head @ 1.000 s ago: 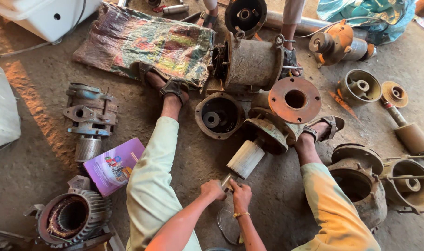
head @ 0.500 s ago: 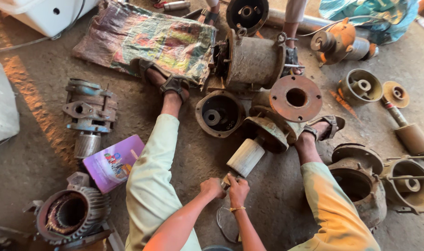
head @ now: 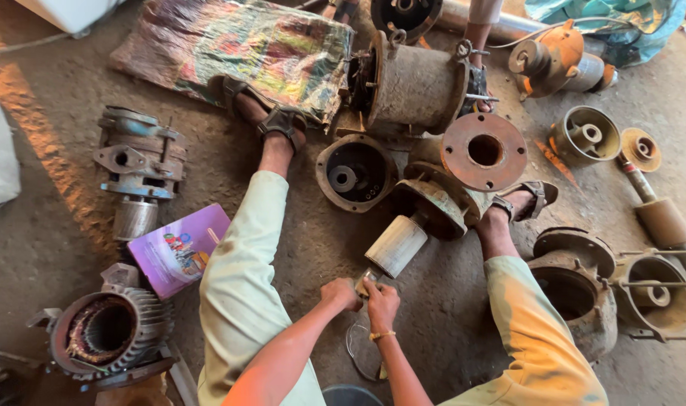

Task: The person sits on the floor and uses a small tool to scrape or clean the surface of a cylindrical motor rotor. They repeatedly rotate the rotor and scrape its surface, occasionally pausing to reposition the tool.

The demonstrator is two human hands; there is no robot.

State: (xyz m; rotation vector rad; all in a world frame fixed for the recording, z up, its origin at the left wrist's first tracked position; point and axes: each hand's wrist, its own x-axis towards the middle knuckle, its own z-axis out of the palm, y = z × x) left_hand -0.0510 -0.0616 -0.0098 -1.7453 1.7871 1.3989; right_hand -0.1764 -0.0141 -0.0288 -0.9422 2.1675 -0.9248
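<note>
Hands meet at the near end of a pale metal rotor [head: 397, 244] lying on the dirt floor [head: 50, 225]: the left hand [head: 341, 293] and right hand [head: 381, 302] both clench around its shaft tip. At 1 o'clock from them sits a rusty flange [head: 484, 152]; at 9 o'clock, a purple box [head: 176, 249].

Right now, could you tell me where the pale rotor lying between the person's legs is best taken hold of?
Probably around the smooth drum of the pale rotor, coming from above. It lies tilted on the floor with its sides bare. Both the left hand and right hand crowd its near shaft end, and the rusty end cover blocks the far end.
</note>
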